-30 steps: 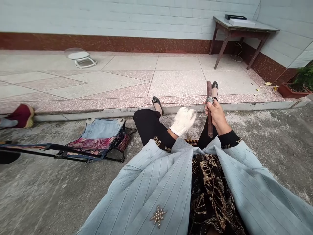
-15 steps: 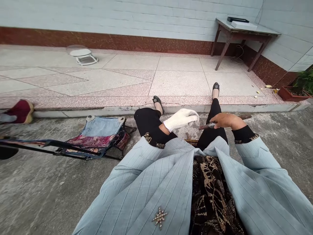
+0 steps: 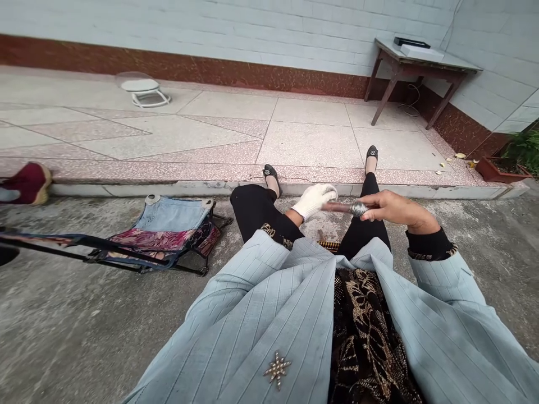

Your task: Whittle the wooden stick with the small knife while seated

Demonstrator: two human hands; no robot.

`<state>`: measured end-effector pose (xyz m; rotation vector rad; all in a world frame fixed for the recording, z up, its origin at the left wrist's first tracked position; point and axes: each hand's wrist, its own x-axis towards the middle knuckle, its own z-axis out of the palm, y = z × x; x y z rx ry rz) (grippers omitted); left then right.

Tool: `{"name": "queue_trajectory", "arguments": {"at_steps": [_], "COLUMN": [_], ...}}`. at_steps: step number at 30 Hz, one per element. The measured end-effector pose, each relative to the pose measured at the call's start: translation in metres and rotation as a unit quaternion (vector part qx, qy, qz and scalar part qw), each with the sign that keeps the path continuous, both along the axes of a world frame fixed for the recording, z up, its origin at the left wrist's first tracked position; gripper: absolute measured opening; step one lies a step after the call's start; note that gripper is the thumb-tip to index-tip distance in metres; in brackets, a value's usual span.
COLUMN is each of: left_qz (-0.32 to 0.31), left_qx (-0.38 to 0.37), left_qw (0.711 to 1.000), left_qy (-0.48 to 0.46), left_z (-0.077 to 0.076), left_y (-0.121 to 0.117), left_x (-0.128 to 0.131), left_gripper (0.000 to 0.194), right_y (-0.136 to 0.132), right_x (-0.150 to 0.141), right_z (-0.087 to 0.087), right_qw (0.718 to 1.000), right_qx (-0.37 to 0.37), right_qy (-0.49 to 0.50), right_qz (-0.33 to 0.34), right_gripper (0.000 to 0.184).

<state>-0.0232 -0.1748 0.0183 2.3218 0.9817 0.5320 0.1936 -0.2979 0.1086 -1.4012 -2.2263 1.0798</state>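
Observation:
My right hand (image 3: 389, 207), bare, pinches a brown stick (image 3: 336, 207) between thumb and fingers. Silvery wire (image 3: 358, 210) is wound round the stick close to my fingertips. The stick points left, and its far end reaches my left hand (image 3: 312, 201), which wears a white knitted glove. Those gloved fingers are curled just above the stick's end. Whether they hold a strand of wire is too fine to make out. Both hands are above the ground between my knees.
A folding chair (image 3: 168, 227) with denim and floral cloth stands at my left. Beyond it is another person's red shoe (image 3: 27, 182). A tiled step (image 3: 311, 143) runs ahead, bearing a white stool (image 3: 145, 92) and a wooden table (image 3: 425, 56). A potted plant (image 3: 503, 168) is far right.
The stick has shifted left towards my gloved hand, and more of it shows left of the wire. My right fingers have stretched out along it. The view has tilted slightly.

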Motion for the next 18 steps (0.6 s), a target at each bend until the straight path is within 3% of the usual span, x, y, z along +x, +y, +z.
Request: {"name": "queue_trajectory", "arguments": {"at_steps": [2,4,7,9,11,15,18], "left_qz": [0.015,-0.008,-0.111,-0.12,-0.127,-0.171,-0.188], "left_qx": [0.043,0.041,-0.116,-0.24,-0.302,-0.308,-0.294], "left_qw": [0.999,0.999,0.979,0.936,0.907,0.915,0.918], "left_qy": [-0.007,-0.031,-0.124,-0.227,-0.265,-0.196,-0.185], "left_z": [-0.003,-0.005,-0.009,-0.01,-0.009,0.005,0.017], "left_y": [-0.005,-0.013,-0.031,-0.044,-0.054,-0.07,-0.073], "left_x": [-0.002,-0.004,-0.004,-0.005,-0.007,-0.012,-0.014], "left_gripper": [0.025,0.021,0.018,0.017,0.018,0.019,0.02], "right_y": [0.003,0.007,0.016,0.022,0.027,0.031,0.031], "right_x": [0.005,0.009,0.015,0.019,0.02,0.008,-0.008], "right_z": [-0.001,-0.002,-0.002,-0.004,-0.009,-0.022,-0.033], "right_qw": [0.994,0.979,0.956,0.944,0.932,0.902,0.886], "right_qx": [0.013,0.042,0.112,0.171,0.224,0.281,0.265], "right_qy": [0.054,0.111,0.125,0.067,-0.015,-0.187,-0.295], "right_qz": [-0.094,-0.167,-0.242,-0.273,-0.284,-0.268,-0.241], "right_gripper": [0.026,0.024,0.024,0.024,0.023,0.021,0.024]}}
